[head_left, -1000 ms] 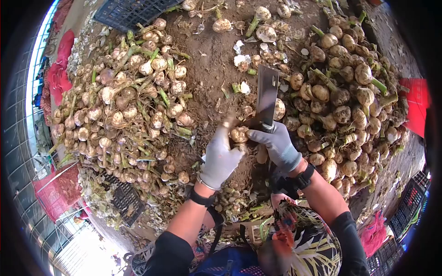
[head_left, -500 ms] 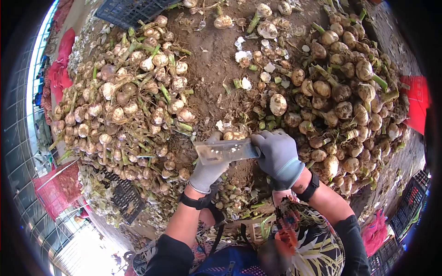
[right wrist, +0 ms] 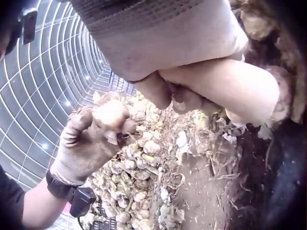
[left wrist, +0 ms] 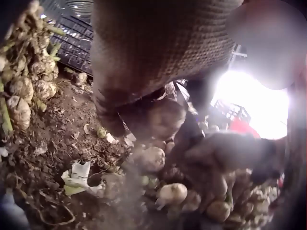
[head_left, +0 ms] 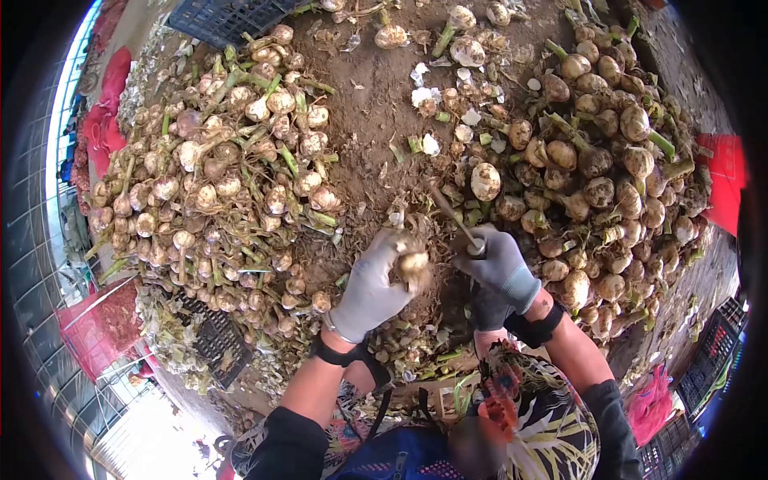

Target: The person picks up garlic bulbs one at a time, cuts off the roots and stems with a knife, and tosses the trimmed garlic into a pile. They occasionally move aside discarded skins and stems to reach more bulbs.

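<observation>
In the head view my gloved left hand [head_left: 370,286] holds a garlic bulb [head_left: 414,264], blurred, between thumb and fingers. The right wrist view shows the same bulb [right wrist: 111,115] raised in the left hand [right wrist: 88,148], its pale side facing that camera. My gloved right hand [head_left: 502,270] grips a cleaver [head_left: 450,208] by its handle, a short way right of the bulb. Its blade is turned nearly edge-on and points up and to the left, apart from the bulb. In the left wrist view the glove [left wrist: 158,43] covers part of the bulb [left wrist: 167,117].
A large heap of garlic with stems [head_left: 216,188] lies on the left, another heap [head_left: 608,160] on the right. Between them is bare soil [head_left: 360,120] with scattered skins and cut stem pieces. A dark crate [head_left: 228,20] stands at the far left, a red container [head_left: 720,180] at the right.
The cleaver swung leftward across the front of the bulb, then back to the right and turned edge-on. The left hand kept hold of the garlic bulb, which now shows tilted and blurred.
</observation>
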The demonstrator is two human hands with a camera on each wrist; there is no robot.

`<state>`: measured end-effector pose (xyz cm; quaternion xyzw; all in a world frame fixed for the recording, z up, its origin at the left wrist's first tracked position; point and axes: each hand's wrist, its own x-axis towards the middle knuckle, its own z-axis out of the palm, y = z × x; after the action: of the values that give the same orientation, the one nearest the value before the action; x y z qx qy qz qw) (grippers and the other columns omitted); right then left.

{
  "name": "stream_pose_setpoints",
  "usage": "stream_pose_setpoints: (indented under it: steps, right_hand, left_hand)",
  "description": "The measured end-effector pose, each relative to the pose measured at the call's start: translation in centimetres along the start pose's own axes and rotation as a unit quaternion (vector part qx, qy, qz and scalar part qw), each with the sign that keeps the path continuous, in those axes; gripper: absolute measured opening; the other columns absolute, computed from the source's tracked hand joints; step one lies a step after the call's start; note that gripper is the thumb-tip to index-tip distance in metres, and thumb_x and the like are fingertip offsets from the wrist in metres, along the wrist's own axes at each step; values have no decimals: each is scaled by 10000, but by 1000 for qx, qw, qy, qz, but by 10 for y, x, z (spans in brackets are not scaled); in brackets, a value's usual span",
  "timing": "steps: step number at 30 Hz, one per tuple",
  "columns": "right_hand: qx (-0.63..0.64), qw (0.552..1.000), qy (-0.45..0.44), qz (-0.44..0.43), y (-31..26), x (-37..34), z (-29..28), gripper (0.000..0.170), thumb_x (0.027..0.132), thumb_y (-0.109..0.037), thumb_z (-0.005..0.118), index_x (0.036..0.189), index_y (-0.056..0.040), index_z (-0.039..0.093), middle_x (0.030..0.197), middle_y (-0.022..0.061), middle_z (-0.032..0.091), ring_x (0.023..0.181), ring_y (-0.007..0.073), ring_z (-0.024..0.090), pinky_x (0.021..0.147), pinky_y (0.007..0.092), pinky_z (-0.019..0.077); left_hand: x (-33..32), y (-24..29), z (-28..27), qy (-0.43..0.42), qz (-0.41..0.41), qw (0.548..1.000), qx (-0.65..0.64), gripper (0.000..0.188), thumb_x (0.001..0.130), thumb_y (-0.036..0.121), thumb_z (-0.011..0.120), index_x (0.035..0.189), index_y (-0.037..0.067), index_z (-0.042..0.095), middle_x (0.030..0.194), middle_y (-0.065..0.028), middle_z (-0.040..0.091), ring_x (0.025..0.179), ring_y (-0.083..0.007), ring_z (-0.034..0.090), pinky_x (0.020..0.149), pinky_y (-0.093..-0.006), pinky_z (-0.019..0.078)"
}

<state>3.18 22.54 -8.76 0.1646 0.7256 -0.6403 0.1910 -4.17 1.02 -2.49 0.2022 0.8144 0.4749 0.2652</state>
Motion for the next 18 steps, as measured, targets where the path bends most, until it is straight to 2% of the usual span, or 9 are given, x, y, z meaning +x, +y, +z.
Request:
stream_pose_setpoints:
  steps: [2, 4, 6, 9, 11, 12, 15, 17, 18]
  right_hand:
    - [-13, 999, -46, -7, -11, -2, 3, 227, 797, -130, 729, 992, -25, 678, 757, 93, 662, 708, 166, 620, 680, 307, 496]
    - [-58, 996, -64, -9, -21, 0, 8, 281, 792, -217, 710, 1003, -39, 661, 738, 208, 637, 702, 368, 633, 668, 398, 504]
    - [-59, 995, -77, -9, -20, -3, 9, 277, 781, -242, 712, 968, -42, 670, 746, 223, 640, 710, 383, 648, 669, 415, 517]
    - [-195, 976, -70, 74, 42, -8, 17, 268, 738, -273, 743, 901, -62, 722, 765, 206, 679, 756, 374, 685, 729, 408, 556]
    - [137, 985, -79, 74, 56, -24, 21, 282, 829, -248, 727, 1019, -40, 708, 926, 105, 736, 841, 263, 707, 777, 374, 560]
    - [367, 926, -56, 65, 48, -28, 22, 266, 870, -218, 711, 1063, -35, 697, 992, 64, 740, 879, 215, 707, 791, 357, 559]
    - [257, 951, -117, 124, 39, -11, 15, 237, 886, -129, 711, 1091, -24, 657, 1036, 19, 703, 857, 110, 651, 739, 291, 533]
    - [79, 961, -179, 195, 23, -4, 5, 227, 923, -190, 669, 1096, -44, 648, 933, 42, 671, 763, 110, 622, 655, 280, 513]
    - [74, 961, -178, 197, 35, 0, 15, 227, 923, -190, 669, 1096, -44, 648, 933, 42, 671, 763, 110, 622, 655, 280, 513]
  left_hand:
    - [-4, -11, 1, -19, 34, 991, 126, 255, 739, 93, 747, 960, 58, 626, 968, -83, 591, 995, -290, 593, 912, -388, 478]
    - [0, -7, 0, -33, 67, 965, 250, 220, 703, 90, 738, 894, 69, 631, 933, -81, 581, 984, -318, 582, 913, -414, 471]
    - [5, 7, -3, -67, 155, 921, 351, 151, 682, 117, 721, 806, 88, 640, 942, -65, 607, 1055, -308, 575, 942, -466, 449]
    - [16, 41, -2, 5, 229, 942, 247, 176, 649, 92, 740, 804, 96, 658, 988, -54, 642, 972, -277, 614, 925, -423, 479]
    - [32, 71, 7, -72, 281, 941, 174, 182, 661, 90, 731, 824, 129, 662, 987, -36, 641, 964, -242, 614, 920, -423, 488]
    - [35, 77, 14, -105, 297, 930, 191, 203, 661, 79, 731, 843, 137, 661, 982, -23, 640, 947, -227, 614, 907, -422, 494]
    - [61, 66, 10, 36, 239, 966, 88, 186, 804, -23, 639, 955, 84, 628, 958, -49, 624, 884, -213, 618, 841, -378, 509]
    - [65, 62, 5, 197, -13, 979, -47, 221, 914, -64, 537, 1122, 3, 574, 958, -98, 611, 873, -223, 611, 833, -345, 512]
    - [70, 65, 7, 168, -39, 981, -85, 370, 910, -16, 599, 1275, -6, 537, 1091, -151, 625, 997, -266, 629, 919, -364, 507]
